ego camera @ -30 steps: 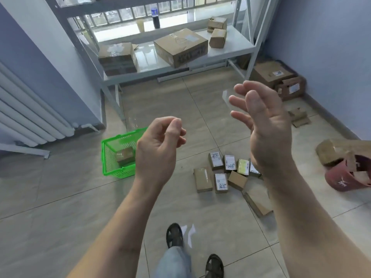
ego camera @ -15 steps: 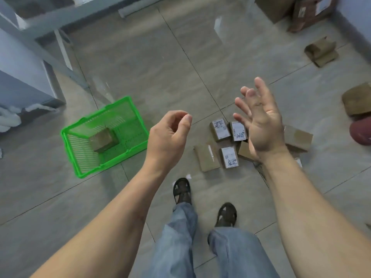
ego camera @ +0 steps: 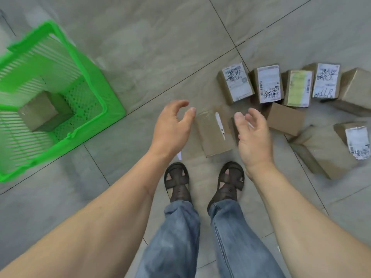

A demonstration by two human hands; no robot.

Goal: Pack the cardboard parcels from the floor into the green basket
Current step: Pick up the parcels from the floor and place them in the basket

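On the floor just past my feet, a plain brown parcel is lying between my two hands; I am reaching for it with my left hand and my right hand, one on each side; both are loose and holding nothing. More parcels are lying far and to the right; the green basket is sitting at the left with one box in it; next, I think, I am needing to squeeze both sides and lift.
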